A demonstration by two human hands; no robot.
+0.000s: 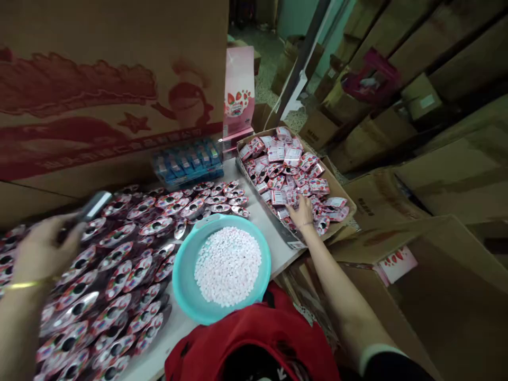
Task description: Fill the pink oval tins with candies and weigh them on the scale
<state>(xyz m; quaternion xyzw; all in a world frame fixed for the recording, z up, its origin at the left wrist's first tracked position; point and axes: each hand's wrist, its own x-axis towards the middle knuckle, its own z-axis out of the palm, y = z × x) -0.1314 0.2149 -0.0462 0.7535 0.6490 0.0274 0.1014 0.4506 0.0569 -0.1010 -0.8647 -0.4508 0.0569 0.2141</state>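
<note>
My left hand (47,246), with a yellow band at the wrist, is closed round a dark, shiny-ended object (95,205) above the rows of small red-and-white packs (115,256) standing with round openings upward. My right hand (300,212) reaches into a shallow cardboard tray (337,198) heaped with pink strawberry-print packs (291,155). Its fingers touch the packs; whether they hold one is hard to make out. Between my hands stands a turquoise basin (182,280) with many small whitish pieces (228,264) in it.
Blue packs (188,161) lie behind the rows, by a large printed carton (111,90). A pink strawberry box (238,90) stands near a metal post (304,58). An open carton (448,296) is at the right.
</note>
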